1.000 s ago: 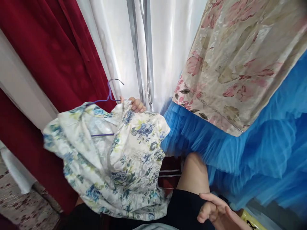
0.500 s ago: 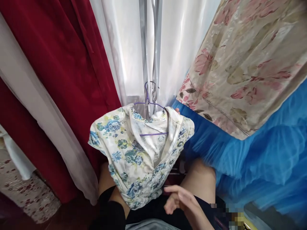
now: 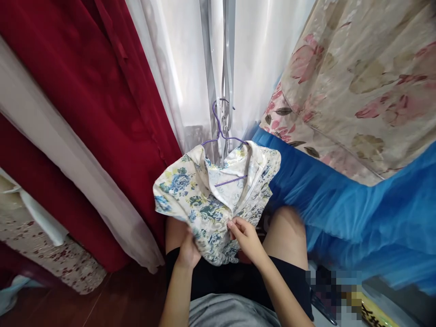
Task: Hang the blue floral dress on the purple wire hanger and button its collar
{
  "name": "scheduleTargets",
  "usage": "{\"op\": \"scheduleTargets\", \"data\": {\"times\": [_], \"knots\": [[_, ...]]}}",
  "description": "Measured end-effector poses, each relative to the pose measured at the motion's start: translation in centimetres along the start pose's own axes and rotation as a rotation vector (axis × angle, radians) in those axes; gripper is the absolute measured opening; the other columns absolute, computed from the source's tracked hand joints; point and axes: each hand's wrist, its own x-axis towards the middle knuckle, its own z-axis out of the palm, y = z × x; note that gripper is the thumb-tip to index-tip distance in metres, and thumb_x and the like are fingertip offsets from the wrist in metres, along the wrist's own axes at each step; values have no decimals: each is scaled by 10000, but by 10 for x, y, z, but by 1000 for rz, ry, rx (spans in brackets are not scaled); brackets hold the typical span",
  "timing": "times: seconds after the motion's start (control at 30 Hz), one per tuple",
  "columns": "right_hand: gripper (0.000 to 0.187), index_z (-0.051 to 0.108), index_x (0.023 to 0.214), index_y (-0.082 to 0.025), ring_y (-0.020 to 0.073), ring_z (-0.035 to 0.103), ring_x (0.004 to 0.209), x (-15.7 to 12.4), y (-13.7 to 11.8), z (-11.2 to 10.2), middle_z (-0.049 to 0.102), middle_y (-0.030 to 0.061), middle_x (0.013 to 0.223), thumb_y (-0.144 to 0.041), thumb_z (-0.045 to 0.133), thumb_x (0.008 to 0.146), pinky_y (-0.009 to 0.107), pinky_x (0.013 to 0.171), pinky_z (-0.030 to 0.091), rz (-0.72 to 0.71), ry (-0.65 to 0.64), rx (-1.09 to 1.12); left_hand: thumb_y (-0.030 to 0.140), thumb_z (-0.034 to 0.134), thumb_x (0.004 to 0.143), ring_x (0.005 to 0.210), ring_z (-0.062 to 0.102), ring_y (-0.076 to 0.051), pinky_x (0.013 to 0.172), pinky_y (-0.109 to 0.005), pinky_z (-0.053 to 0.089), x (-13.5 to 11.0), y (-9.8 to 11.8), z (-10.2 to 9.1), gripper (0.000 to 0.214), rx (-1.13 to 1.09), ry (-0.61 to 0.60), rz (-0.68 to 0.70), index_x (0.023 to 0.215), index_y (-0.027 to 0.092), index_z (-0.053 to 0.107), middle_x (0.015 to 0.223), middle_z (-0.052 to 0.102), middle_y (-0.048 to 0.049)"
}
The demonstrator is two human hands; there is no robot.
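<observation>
A short-sleeved floral shirt [image 3: 204, 206], white with blue roses and green leaves, hangs on a purple wire hanger [image 3: 220, 129] in front of me. Its neckline gapes, showing the pale inside and the hanger's lower bar. My right hand [image 3: 245, 236] is closed, thumb and fingers pinching the front of the shirt just below the V of the neck. At the shirt's lower left side, my left hand [image 3: 190, 252] grips the edge, its fingers slightly blurred and partly hidden by the cloth.
Grey straps [image 3: 229, 54] hang above the hanger before a white curtain [image 3: 180, 63]. Red drapes [image 3: 91, 91] are on the left. On the right hang beige floral fabric [image 3: 344, 100] and blue tulle [image 3: 340, 209]. A yellow package [image 3: 374, 313] lies at lower right.
My left hand has come into view at the shirt's lower left side. My right hand, open and apart before, has moved up and taken hold of the shirt front.
</observation>
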Motion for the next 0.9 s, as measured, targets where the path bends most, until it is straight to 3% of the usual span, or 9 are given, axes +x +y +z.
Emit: {"op": "scheduleTargets", "data": {"times": [0.1,0.17,0.33,0.43,0.53,0.6,0.67,0.8,0.9], "knots": [[416,573,698,-214,163,486,541,-5,3,2,591,-8,550,-551,620,939,296,590,359,40,74,154,552,846,702,1051,706,-316,930,-447,564,1,-8,-10,517,-44,21,-75,1085,229,719,1114,753,-107],[414,615,693,-204,153,458,509,-11,2,-2,602,0,528,-559,676,895,288,554,320,87,99,216,438,874,681,1066,703,-310,963,-416,544,11,-13,-12,446,45,89,-34,1023,196,721,1062,761,-100],[396,696,722,-167,120,411,472,-28,-5,-9,617,15,525,-544,737,837,256,503,259,230,89,365,391,745,763,963,668,-251,889,-393,542,30,-31,-6,395,157,602,237,1060,208,561,972,666,-62],[353,682,741,-158,96,399,455,-32,-7,-8,581,-3,509,-493,760,823,233,485,253,326,87,554,357,711,808,999,590,-226,920,-388,504,14,-39,9,378,235,734,364,1077,239,473,1068,561,-61],[315,656,724,-158,76,344,426,-30,-7,-7,501,-37,460,-435,793,786,223,462,241,352,90,724,292,646,898,970,573,-223,891,-385,503,-13,-43,33,186,435,492,534,1020,249,513,1027,542,-62],[309,638,707,-162,69,303,420,-29,-8,-6,457,-52,443,-415,802,771,223,455,236,350,91,793,249,604,932,974,600,-235,874,-391,517,-26,-46,49,131,501,205,545,1056,260,563,1033,581,-78],[317,621,698,-165,61,252,421,-29,-10,-5,422,-66,443,-412,806,770,219,447,203,354,88,832,224,578,945,1018,628,-249,894,-404,526,-30,-49,61,184,481,44,503,1121,276,587,1082,627,-90],[335,628,714,-156,45,148,424,-31,-11,-5,362,-94,436,-431,810,771,226,447,109,366,75,790,209,543,957,1023,665,-248,927,-408,525,-22,-52,69,180,426,-33,436,1098,291,618,1058,689,-69],[362,667,719,-133,46,173,425,-32,-13,-4,393,-79,415,-465,804,768,242,463,96,368,104,662,206,576,925,984,683,-247,902,-391,532,-15,-50,68,171,434,-59,394,1068,286,625,1014,705,-54]]}}
